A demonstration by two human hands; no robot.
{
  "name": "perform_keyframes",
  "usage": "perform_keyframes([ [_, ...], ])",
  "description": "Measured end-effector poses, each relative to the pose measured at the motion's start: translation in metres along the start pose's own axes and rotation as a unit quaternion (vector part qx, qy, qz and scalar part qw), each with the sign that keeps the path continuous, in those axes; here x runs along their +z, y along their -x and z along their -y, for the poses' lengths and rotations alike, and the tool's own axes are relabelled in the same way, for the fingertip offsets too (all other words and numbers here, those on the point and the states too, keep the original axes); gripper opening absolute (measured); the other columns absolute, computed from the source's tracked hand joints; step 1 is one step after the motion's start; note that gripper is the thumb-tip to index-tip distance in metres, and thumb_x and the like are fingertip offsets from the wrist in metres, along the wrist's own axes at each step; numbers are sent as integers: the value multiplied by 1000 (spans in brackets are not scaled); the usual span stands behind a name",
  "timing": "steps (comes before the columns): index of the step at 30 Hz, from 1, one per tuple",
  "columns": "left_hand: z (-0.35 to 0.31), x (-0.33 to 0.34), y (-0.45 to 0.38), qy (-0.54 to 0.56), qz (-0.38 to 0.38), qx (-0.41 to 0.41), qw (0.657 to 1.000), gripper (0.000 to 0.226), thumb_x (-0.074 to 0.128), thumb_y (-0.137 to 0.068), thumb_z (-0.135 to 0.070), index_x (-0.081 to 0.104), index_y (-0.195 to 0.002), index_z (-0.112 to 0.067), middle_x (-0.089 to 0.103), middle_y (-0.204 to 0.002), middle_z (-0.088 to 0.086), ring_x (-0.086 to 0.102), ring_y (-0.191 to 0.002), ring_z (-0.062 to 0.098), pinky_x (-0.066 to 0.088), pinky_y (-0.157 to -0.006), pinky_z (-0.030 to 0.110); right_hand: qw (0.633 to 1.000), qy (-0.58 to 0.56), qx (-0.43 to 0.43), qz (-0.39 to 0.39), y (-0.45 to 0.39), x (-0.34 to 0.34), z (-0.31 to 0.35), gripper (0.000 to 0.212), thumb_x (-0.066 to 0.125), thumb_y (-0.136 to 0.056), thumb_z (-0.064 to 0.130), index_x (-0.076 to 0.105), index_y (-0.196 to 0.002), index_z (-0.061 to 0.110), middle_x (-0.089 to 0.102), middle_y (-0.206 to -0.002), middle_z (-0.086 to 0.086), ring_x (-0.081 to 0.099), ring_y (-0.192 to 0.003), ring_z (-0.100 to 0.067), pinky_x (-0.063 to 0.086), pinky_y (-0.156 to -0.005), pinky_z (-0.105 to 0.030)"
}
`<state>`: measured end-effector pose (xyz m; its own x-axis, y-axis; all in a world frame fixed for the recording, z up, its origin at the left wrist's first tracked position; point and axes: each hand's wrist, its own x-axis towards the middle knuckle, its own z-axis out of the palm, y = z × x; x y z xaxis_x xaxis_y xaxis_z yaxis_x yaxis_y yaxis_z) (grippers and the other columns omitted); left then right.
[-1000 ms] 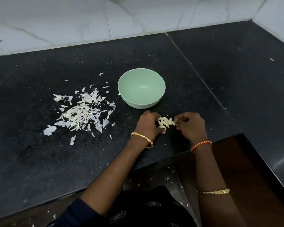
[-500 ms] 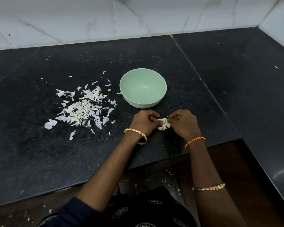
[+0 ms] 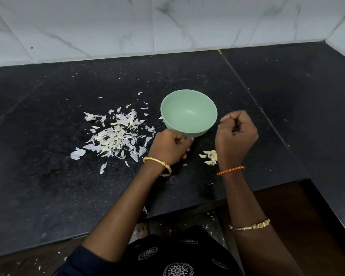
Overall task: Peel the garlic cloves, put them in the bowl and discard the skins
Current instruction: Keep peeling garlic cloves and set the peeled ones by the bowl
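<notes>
Black speckled stone counter (image 3: 48,196); one round pale-green bowl (image 3: 188,113), nothing visible inside. One loose heap of white papery skins (image 3: 114,134) left of it. Left hand (image 3: 168,147) clenched beside the bowl's base; contents cannot be told. Right hand (image 3: 235,136) raised, clenched, contents hidden. Roughly six peeled cream garlic cloves (image 3: 210,157) lie beneath it. Risk: a tilted fist could drop cloves short of the bowl, or the left knuckles could nudge it.
</notes>
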<state>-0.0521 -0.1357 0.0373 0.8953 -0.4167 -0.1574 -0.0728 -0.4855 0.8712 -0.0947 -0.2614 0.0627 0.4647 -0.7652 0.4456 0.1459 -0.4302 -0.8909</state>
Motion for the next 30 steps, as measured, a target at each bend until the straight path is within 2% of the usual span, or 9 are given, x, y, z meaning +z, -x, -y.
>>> perform_keyframes([
  [3,3,-44,-4,-9,46,-4,999,31,47,-100,-23,63,-74,-14,63,-55,-4,45,-34,4,38,-42,16,995,-63,-71,5,3,26,21,22,39,-75,-1,56,-67,12,56,-60,0,56,-53,-22,41,-49,-26],
  [5,10,-80,-9,37,32,-15,999,22,46,-100,-12,62,-84,-12,67,-64,-2,48,-36,5,41,-42,16,990,-92,-93,44,7,51,33,21,39,-76,4,55,-69,14,57,-62,4,59,-55,-22,44,-50,-27],
  [10,41,-152,-19,119,-152,-55,980,10,72,-83,-13,67,-76,-7,70,-63,-2,52,-39,3,43,-42,15,970,-45,-36,234,15,110,40,14,52,-85,8,62,-76,10,64,-61,-8,61,-54,-23,49,-52,-30],
  [14,68,-180,-34,103,-209,-102,967,23,59,-94,-16,65,-73,-10,69,-67,2,51,-39,3,43,-43,16,887,100,16,450,19,150,35,12,56,-92,10,68,-91,7,72,-77,-8,63,-57,1,54,-64,-18],
  [17,82,-183,-41,85,-222,-99,966,22,53,-96,-9,65,-78,-12,70,-76,5,56,-46,5,46,-47,16,828,187,28,528,28,170,30,16,56,-90,3,70,-92,9,67,-85,-7,65,-75,-15,55,-74,-26],
  [21,95,-180,-36,75,-247,-55,965,9,75,-80,-15,70,-73,-17,72,-72,1,57,-48,6,49,-51,20,777,198,7,598,53,179,30,16,63,-86,3,71,-96,12,69,-92,-8,63,-76,-13,50,-66,-20],
  [26,114,-186,-39,123,-258,-56,957,23,66,-89,-27,67,-71,-13,70,-65,4,51,-38,7,44,-47,21,728,213,-72,647,95,189,22,46,80,-76,25,65,-119,17,51,-113,-7,48,-100,-13,43,-87,-26],
  [28,120,-190,-40,126,-255,-52,957,25,56,-95,-24,66,-76,-12,70,-65,0,48,-35,7,42,-44,19,737,203,-83,640,108,191,16,41,80,-76,24,68,-114,17,49,-110,-6,48,-103,-17,43,-91,-29],
  [30,125,-194,-42,112,-256,-43,959,24,52,-98,-22,65,-81,-11,69,-66,-5,46,-34,3,42,-43,17,777,174,-73,601,112,192,14,23,76,-80,16,73,-102,13,52,-102,-5,53,-95,-17,45,-86,-29],
])
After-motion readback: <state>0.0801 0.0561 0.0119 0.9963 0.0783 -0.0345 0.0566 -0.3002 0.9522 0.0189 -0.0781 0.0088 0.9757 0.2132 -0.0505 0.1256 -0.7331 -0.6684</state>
